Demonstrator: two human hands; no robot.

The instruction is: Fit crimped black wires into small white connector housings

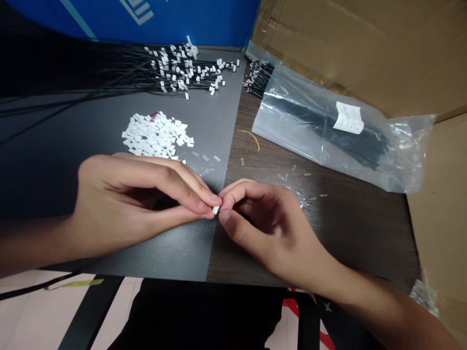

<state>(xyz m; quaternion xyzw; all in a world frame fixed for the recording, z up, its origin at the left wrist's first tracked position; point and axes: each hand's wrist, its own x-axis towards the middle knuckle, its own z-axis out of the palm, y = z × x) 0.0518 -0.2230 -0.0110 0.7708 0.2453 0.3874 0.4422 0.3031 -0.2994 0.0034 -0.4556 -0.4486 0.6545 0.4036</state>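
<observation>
The work area is a dark wood-grain surface (314,253), its left part covered by one grey mat (171,257). Far beyond the fingers stands a blue panel (146,19); beyond and to their right stands a cardboard sheet (365,53).

Far ahead of the fingers and to their right lies one clear plastic bag (328,131) with a white label (348,117), holding a long bundle of black wires (324,121). Straight ahead, at the far edge of the mat, lies a spread of black leads (175,70) tipped with white connectors, too many to count. The leads appear to be fanned out so that each tip stays separate and easy to pick up.

Just ahead of the fingers is one heap of loose white connector housings (155,136), well over a hundred by estimate. Its position within short reach appears to favour quick picking. To the right of the fingers lie about a dozen small clear terminals (292,180), and one short yellow wire (251,138) lies ahead and to their right.

The left hand (134,204) and right hand (270,228) meet above the seam between mat and wood. The fingers (206,200) of the left hand are closed, pinching one white connector housing (215,210) at the tips. The right thumb and forefinger are closed against its other end, a hold that appears to steady the small part. Whether they also pinch a smaller piece cannot be told.
</observation>
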